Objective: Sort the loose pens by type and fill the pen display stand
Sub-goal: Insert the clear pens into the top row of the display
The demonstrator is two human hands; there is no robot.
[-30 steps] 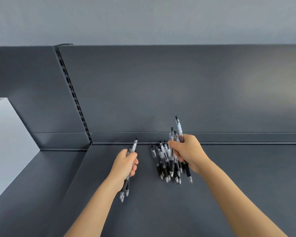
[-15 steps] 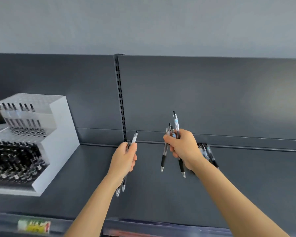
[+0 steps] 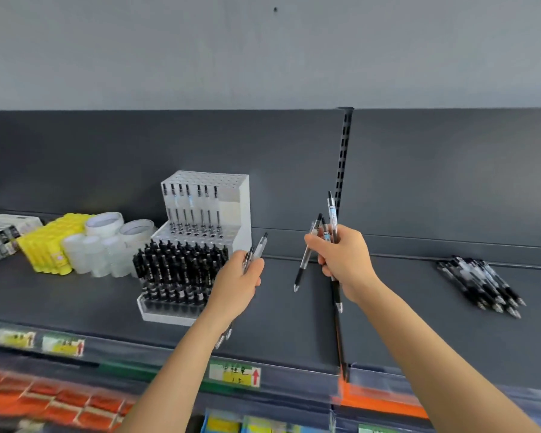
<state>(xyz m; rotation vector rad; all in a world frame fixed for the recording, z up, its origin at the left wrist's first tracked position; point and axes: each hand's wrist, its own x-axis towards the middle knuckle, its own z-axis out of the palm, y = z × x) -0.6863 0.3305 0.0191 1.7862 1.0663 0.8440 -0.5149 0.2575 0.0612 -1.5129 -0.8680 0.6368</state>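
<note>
There's the white stepped plastic pen display stand (image 3: 243, 214), just left of and beyond the left hand (image 3: 236, 285), holes facing up, so that's the nearer hand. It's curled round a couple of clear-barrelled pens (image 3: 260, 250), tips down. The right hand (image 3: 341, 260) pinches a fan of clear black-gripped pens (image 3: 332, 214), roughly upright. The loose pile of black-and-clear pens (image 3: 481, 282) lies well off to its right on the dark grey shelf (image 3: 294, 323)

Stationery shop, dark shelving (image 3: 419, 323), price labels (image 3: 235, 373)
</note>
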